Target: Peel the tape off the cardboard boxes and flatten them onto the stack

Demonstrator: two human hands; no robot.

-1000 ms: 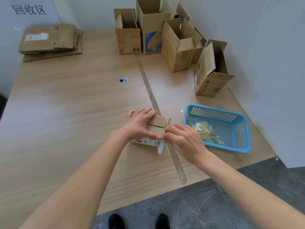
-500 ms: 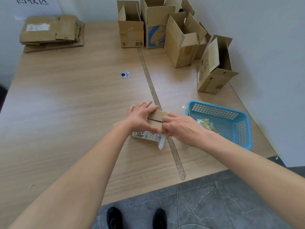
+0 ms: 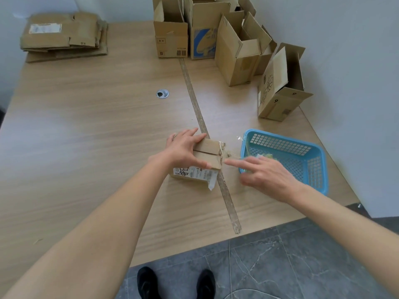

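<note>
Left grip (image 3: 183, 147) spread flat over the small cardboard box (image 3: 207, 156), fingers straight across its top flaps, thumb along the near edge, pinning it to the worktop (image 3: 86, 126). Right grip (image 3: 265, 173) now off the box, where half a second ago it was bunched against the right end: index finger extended toward the box corner, remaining fingers loosely curled, apparently nothing firmly held, though a thin clear tape strip (image 3: 232, 155) runs from the torn right end toward the blue basket (image 3: 319, 160); cannot tell whether a fingertip touches it. Box just left of the worktop's centre seam, near the front edge, shipping label (image 3: 197, 173) partly lifted at its lower corner. Tape at the right end looks started, not cleared: top flaps closed, box not flattened. Likely next: regrip the loose strip, pull it free, drop it into the basket with the crumpled tape already there. Flattened stack (image 3: 64, 37) far left at the back; several open upright boxes (image 3: 235, 50) waiting at the back right.
</note>
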